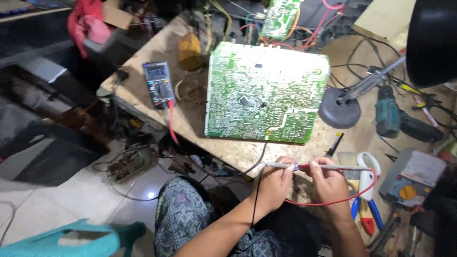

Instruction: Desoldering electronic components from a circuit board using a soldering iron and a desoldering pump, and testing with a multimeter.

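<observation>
Probes first: our left hand (272,183) is pinched around the grey probe (281,165) with the black lead, and our right hand (329,184) is pinched around the other probe (340,167), the one with the red lead (333,202) looping under the wrist. We've got the two tips meeting between the hands, just off the near edge of the big green circuit board (264,90), fingers closed snug on both, nothing spread wide. That board lies solder-side up in the middle of the stone bench (190,114). Left of the board sits the multimeter (159,84), with its red cable dropping off the bench edge. Beyond the board there's a second, smaller green board (280,16) in a mess of wires. Right of the board we see the round base of a desk lamp (339,112), its dark shade (432,40) blocking the top corner, then a teal cordless drill (390,116). Near our right hand, on the side away from the board, there's a white-handled tool (367,173), blue-and-red pliers (366,216) and a grey box with a yellow dial (412,183). A black marker-ish thing (334,145) lies between board and right hand.
</observation>
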